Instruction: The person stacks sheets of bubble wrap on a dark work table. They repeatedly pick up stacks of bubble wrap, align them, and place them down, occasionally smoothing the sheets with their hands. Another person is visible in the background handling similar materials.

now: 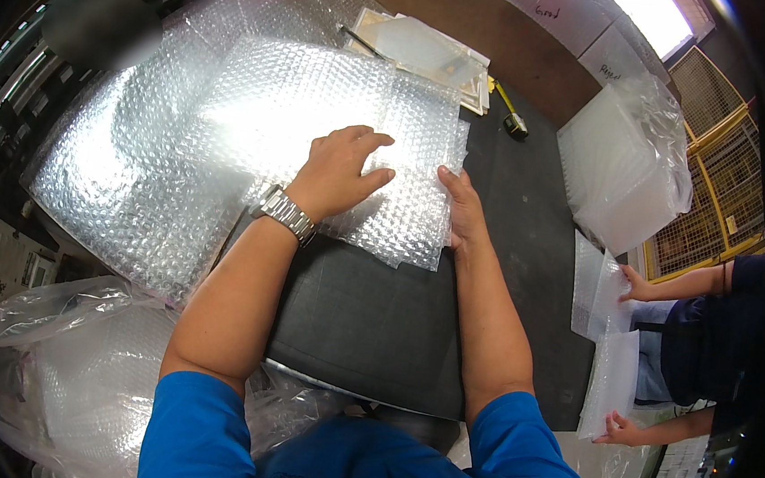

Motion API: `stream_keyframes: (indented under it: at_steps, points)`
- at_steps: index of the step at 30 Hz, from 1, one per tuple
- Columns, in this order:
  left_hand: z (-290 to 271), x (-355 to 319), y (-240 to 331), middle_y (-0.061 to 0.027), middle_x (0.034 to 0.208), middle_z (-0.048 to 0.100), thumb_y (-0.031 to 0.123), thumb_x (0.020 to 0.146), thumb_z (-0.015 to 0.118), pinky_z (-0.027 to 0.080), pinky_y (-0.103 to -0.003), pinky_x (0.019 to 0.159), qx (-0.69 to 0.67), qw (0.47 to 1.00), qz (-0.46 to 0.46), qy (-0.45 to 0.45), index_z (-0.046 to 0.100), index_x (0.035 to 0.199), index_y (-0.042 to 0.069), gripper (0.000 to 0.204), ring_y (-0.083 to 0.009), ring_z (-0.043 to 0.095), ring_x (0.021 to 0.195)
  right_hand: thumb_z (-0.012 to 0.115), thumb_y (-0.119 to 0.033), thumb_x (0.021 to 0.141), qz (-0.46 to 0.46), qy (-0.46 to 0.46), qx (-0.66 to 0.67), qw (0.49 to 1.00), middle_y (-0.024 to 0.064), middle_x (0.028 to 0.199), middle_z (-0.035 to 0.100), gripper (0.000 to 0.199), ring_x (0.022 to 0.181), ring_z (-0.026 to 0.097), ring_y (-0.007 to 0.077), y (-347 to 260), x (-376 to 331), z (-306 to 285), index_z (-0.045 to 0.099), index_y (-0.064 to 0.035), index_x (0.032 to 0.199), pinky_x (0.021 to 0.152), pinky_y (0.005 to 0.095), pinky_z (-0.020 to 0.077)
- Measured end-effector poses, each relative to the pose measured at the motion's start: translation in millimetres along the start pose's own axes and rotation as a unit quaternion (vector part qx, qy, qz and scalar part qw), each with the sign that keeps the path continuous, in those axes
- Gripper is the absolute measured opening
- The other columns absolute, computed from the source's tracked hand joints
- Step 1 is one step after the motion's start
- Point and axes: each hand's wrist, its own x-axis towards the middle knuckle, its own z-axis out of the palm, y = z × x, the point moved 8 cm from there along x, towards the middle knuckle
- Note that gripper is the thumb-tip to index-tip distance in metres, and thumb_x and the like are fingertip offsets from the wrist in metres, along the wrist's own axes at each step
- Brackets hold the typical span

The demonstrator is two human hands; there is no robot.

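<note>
My left hand [341, 171] lies flat, fingers spread, on a stack of clear bubble wrap sheets [321, 108] on a black table [376, 319]. A metal watch [286, 213] is on that wrist. My right hand [461, 211] presses against the right edge of the top bubble wrap piece [410, 232], thumb on top of it. More bubble wrap spreads out to the left, bright with glare.
A yellow-and-black utility knife [508, 110] and flat packets [424, 52] lie at the far side. A bagged stack of clear sheets [626, 168] stands at the right. Another person [708, 328] at the right handles clear sheets [606, 310]. A plastic bag [76, 368] sits at lower left.
</note>
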Motion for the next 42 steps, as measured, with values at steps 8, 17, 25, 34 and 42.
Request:
stream_keyframes:
  at_steps: [8,17,25,34,42]
  points:
    - [2.0,0.2,2.9,-0.0143,0.115,0.053,0.033,0.077,0.059,0.033,-0.043,0.093,-0.020,1.000,0.009,-0.002,0.056,0.112,0.011,0.041,-0.0282,0.046,0.112,0.059,-0.014,0.082,-0.001,0.010,-0.010,1.000,0.0147,0.111,0.050,0.054,0.097,0.055,0.0242,-2.2,-2.1,1.2,0.030,-0.0035,0.127,0.078,0.0379,0.0501]
    - [0.3,0.0,6.3,-0.0121,0.115,0.054,0.033,0.080,0.058,0.036,-0.040,0.092,-0.005,1.000,0.019,-0.013,0.055,0.111,0.009,0.039,-0.0273,0.049,0.108,0.059,-0.014,0.082,0.002,0.006,-0.006,1.000,0.0149,0.112,0.050,0.055,0.098,0.055,0.0244,-1.7,-2.0,1.8,0.030,-0.0035,0.127,0.079,0.0383,0.0501]
    - [1.6,0.7,5.0,-0.0119,0.112,0.055,0.031,0.078,0.059,0.036,-0.041,0.091,-0.020,1.000,0.024,-0.002,0.056,0.110,0.010,0.039,-0.0271,0.049,0.108,0.059,-0.015,0.082,-0.002,-0.006,-0.005,1.000,0.0149,0.112,0.050,0.056,0.099,0.055,0.0249,-1.3,-0.6,2.4,0.029,-0.0038,0.128,0.080,0.0388,0.0500]
    - [-17.8,0.2,30.5,-0.0128,0.106,0.058,0.019,0.078,0.059,0.043,-0.038,0.085,-0.154,0.980,0.106,0.064,0.058,0.105,0.006,0.030,-0.0287,0.054,0.098,0.059,-0.015,0.083,0.002,-0.005,-0.001,1.000,0.0154,0.112,0.050,0.055,0.098,0.055,0.0257,-0.7,0.0,0.4,0.029,-0.0038,0.128,0.080,0.0397,0.0504]
    - [-95.8,-24.7,20.2,-0.0102,0.097,0.060,0.004,0.074,0.060,0.042,-0.038,0.083,-0.118,0.891,0.133,0.419,0.064,0.089,0.006,0.016,-0.0255,0.055,0.093,0.059,-0.014,0.082,-0.005,-0.005,-0.006,1.000,0.0151,0.111,0.050,0.056,0.097,0.055,0.0255,0.4,2.1,-2.2,0.028,-0.0033,0.128,0.079,0.0390,0.0501]
